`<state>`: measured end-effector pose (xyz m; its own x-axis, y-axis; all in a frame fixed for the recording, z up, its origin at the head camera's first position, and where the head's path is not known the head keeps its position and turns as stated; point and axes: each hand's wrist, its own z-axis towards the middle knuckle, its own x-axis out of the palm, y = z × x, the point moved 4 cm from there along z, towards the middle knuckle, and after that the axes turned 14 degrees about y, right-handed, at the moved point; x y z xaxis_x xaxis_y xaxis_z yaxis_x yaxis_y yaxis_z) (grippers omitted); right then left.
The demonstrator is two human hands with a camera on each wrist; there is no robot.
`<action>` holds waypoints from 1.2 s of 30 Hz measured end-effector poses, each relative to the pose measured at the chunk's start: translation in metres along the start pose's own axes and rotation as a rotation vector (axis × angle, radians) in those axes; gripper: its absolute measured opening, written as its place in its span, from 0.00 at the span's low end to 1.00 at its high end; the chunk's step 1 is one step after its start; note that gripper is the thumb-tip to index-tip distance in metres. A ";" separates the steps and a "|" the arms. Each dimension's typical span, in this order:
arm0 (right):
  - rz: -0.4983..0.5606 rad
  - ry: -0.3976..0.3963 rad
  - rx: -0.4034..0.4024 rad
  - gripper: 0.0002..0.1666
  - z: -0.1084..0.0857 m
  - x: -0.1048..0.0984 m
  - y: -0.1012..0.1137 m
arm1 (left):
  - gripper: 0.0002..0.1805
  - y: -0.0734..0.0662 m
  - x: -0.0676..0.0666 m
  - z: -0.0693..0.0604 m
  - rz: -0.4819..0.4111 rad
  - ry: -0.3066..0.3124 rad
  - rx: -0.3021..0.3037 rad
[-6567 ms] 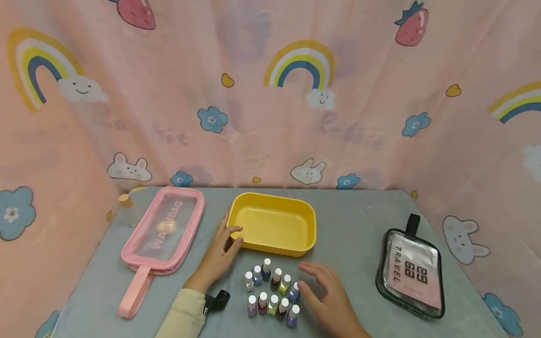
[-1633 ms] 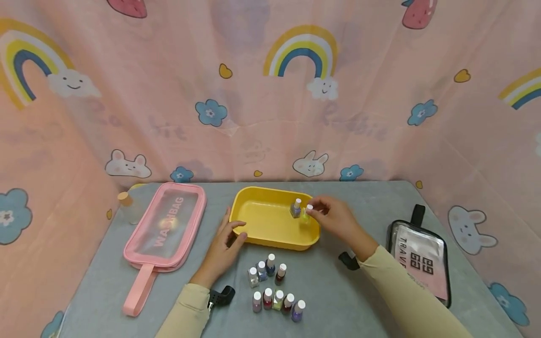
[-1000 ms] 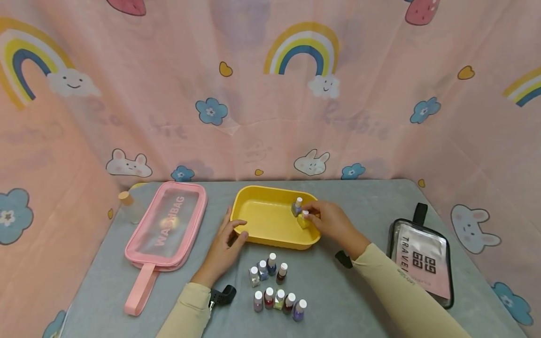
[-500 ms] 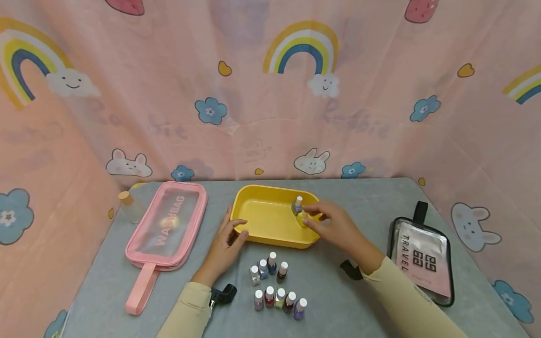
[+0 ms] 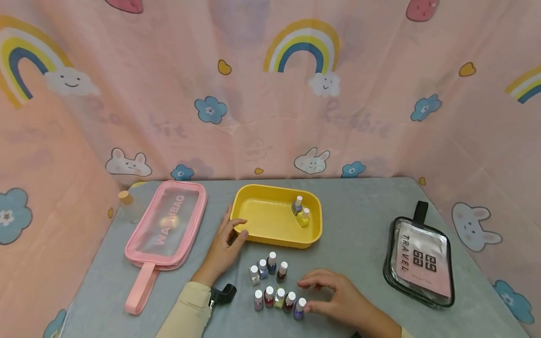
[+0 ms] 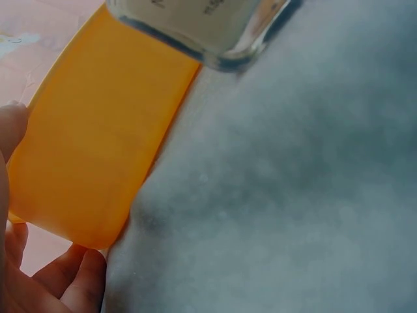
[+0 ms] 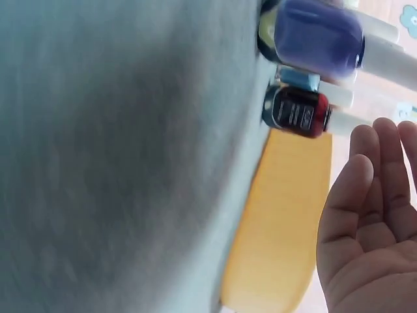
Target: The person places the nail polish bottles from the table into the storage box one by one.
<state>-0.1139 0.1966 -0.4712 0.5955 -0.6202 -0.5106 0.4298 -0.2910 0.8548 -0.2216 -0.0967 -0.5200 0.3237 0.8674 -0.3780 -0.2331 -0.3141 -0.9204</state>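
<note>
The left hand (image 5: 222, 246) holds the left end of the yellow tray (image 5: 270, 240), thumb on its near side and fingers round the corner. In the tray's right part stand a grey-purple bottle (image 5: 297, 205) and a yellow bottle (image 5: 303, 218). In front of the tray several small white-capped bottles stand in two groups, among them a dark red one (image 5: 282, 272) and a purple one (image 5: 299, 310). The right hand (image 5: 342, 298) is beside the purple bottle with its fingers apart, holding nothing. In the right wrist view its fingers (image 7: 391, 163) are extended near the bottle caps.
A pink-edged clear bag (image 5: 169, 225) lies at the left, its strap toward the front. Behind it stands a clear bottle with a tan cap (image 5: 125, 197). A black-edged travel bag (image 5: 422, 263) lies at the right on the grey cloth. A patterned curtain hangs behind.
The right hand has released the yellow bottle inside the tray and moved toward the front, beside the near row of bottles. The left hand has stayed on the tray.
</note>
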 end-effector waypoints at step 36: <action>-0.368 -0.162 0.118 0.15 0.064 -0.105 -0.058 | 0.20 -0.001 -0.001 0.000 0.006 -0.001 0.000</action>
<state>-0.2445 0.2317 -0.4609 0.2979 -0.5630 -0.7709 0.5080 -0.5902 0.6274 -0.2213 -0.0970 -0.5186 0.3216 0.8659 -0.3831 -0.2350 -0.3189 -0.9182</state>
